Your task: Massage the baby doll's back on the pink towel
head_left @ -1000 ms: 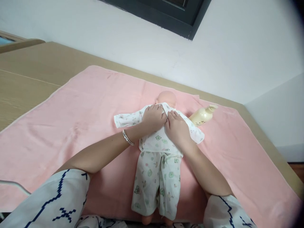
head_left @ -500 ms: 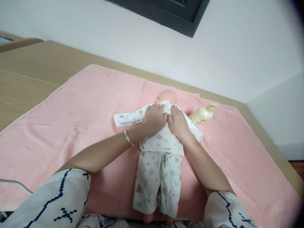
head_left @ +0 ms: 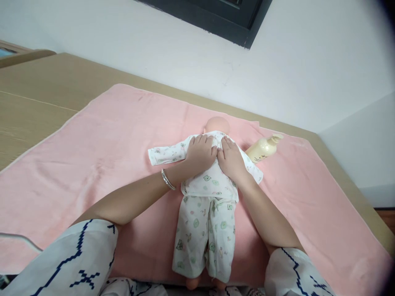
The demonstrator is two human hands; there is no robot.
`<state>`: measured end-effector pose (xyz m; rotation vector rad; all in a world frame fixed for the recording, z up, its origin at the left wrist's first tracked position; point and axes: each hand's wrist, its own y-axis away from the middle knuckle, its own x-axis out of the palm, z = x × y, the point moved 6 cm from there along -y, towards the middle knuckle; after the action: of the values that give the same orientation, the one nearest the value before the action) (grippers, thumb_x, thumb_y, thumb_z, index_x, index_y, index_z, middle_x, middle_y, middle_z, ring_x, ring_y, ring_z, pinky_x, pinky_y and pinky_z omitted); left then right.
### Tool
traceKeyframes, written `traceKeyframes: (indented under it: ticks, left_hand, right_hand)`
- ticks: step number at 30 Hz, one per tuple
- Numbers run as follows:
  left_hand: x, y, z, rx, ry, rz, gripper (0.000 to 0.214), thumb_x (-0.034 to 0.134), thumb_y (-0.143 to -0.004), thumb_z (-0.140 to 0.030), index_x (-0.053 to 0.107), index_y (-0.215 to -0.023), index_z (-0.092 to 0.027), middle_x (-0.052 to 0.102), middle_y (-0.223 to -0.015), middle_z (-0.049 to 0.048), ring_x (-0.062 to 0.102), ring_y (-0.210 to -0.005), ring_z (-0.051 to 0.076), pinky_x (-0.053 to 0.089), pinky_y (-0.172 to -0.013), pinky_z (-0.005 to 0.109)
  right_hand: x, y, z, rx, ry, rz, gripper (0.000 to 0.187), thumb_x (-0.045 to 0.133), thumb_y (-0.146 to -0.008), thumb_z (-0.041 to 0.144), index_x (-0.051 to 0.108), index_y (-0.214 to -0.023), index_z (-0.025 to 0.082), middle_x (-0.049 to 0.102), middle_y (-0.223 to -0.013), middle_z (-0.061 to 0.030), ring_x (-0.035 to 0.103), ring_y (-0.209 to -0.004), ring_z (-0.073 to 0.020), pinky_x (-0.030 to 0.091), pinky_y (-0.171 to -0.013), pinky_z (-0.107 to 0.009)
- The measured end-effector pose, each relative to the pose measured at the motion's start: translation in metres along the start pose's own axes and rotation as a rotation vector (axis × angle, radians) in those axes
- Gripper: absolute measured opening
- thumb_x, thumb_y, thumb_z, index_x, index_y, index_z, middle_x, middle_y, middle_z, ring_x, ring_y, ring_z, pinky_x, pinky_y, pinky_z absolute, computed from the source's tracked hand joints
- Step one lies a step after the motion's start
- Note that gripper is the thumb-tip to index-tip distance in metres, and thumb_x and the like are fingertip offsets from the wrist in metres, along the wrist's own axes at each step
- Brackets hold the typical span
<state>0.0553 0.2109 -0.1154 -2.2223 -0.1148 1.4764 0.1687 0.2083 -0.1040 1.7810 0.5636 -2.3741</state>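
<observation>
A baby doll [head_left: 210,187] in a white printed top and trousers lies stretched out, its bald head at the far end and its feet toward me. Flat on the left side of its upper body rests my left hand [head_left: 201,153], fingers extended, a silver bangle at the wrist. My right hand [head_left: 231,160] lies open on the other side, its fingers pointing up toward the doll's neck. The two thumbs nearly meet at the middle. One doll sleeve spreads out to the left; the other angles down to the right, partly behind my right wrist.
Under the doll a pink blanket [head_left: 123,119] covers much of the wooden table [head_left: 37,86]. A cream pump bottle [head_left: 262,149] lies tilted beside the doll's right-hand sleeve. A white cable [head_left: 21,237] crosses the lower left. Behind stands a white wall with a dark frame [head_left: 216,18].
</observation>
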Motion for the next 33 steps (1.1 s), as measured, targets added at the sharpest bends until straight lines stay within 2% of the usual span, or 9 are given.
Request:
traceKeyframes:
  ticks: [5, 20, 27, 33]
  left_hand:
    - [0.000, 0.000, 0.000, 0.002, -0.006, -0.004, 0.029, 0.039, -0.098, -0.024, 0.061, -0.115, -0.013, 0.066, -0.121, 0.0161, 0.058, -0.115, 0.032, 0.041, -0.104, 0.048]
    - [0.002, 0.001, 0.001, 0.004, 0.015, -0.019, 0.032, 0.039, -0.098, -0.024, 0.059, -0.122, -0.015, 0.067, -0.122, 0.0149, 0.057, -0.119, 0.031, 0.041, -0.105, 0.048]
    - [-0.007, 0.007, -0.008, 0.017, -0.028, -0.015, 0.036, 0.037, -0.100, -0.025, 0.057, -0.126, -0.010, 0.063, -0.129, 0.0191, 0.054, -0.125, 0.033, 0.040, -0.107, 0.048]
    - [-0.006, 0.006, -0.007, 0.022, -0.020, -0.021, 0.036, 0.037, -0.100, -0.025, 0.057, -0.126, -0.008, 0.063, -0.129, 0.0192, 0.054, -0.125, 0.034, 0.041, -0.106, 0.049]
  right_hand:
    - [0.000, 0.000, 0.000, -0.005, 0.008, 0.001, 0.060, 0.026, -0.101, 0.029, 0.043, -0.148, -0.003, 0.041, -0.158, -0.0255, 0.036, -0.150, -0.0359, 0.029, -0.124, -0.056]
    - [0.000, 0.000, -0.002, -0.007, -0.025, -0.006, 0.058, 0.028, -0.101, 0.029, 0.044, -0.148, 0.000, 0.041, -0.158, -0.0245, 0.035, -0.151, -0.0343, 0.028, -0.124, -0.058]
    - [0.000, -0.001, -0.004, -0.037, -0.049, 0.004, 0.056, 0.029, -0.101, 0.030, 0.045, -0.147, 0.002, 0.042, -0.158, -0.0243, 0.034, -0.152, -0.0330, 0.028, -0.124, -0.057]
    - [0.002, -0.001, -0.004, -0.023, -0.046, 0.013, 0.056, 0.029, -0.101, 0.029, 0.045, -0.147, 0.000, 0.041, -0.158, -0.0249, 0.033, -0.152, -0.0341, 0.027, -0.124, -0.058]
